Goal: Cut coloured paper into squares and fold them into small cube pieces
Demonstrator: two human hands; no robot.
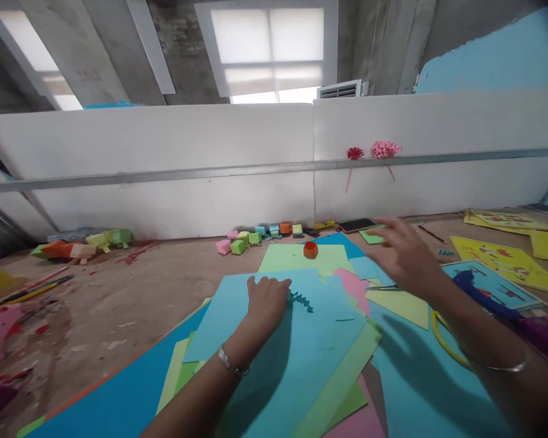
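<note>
One light blue sheet (329, 347) lies over a spread of coloured papers (119, 395), toward the near edge of the table (114, 286), around its middle. On this sheet is a small teal zigzag strip (302, 300), its upper left end right at the fingertips of the left hand (267, 301). That hand is bent low over the sheet, fingers mostly curled; whether it pinches the strip or only rests beside it, I cannot tell. The right hand (404, 258) is raised over the right part of the papers, fingers loosely spread, with nothing seen in its grasp. Below it lies a slim metallic tool (383, 287), partly hidden. Farther back, an orange paper cup (310, 249) sits upright on a pale green sheet (274, 258), and small paper cubes (238, 246) line up toward the far edge.

The step in hand looks like handling or placing the strip. Any further move with it would call for a light fingertip pinch at one end, so its folds are not crushed, while the sheet beneath is kept from sliding.
</note>
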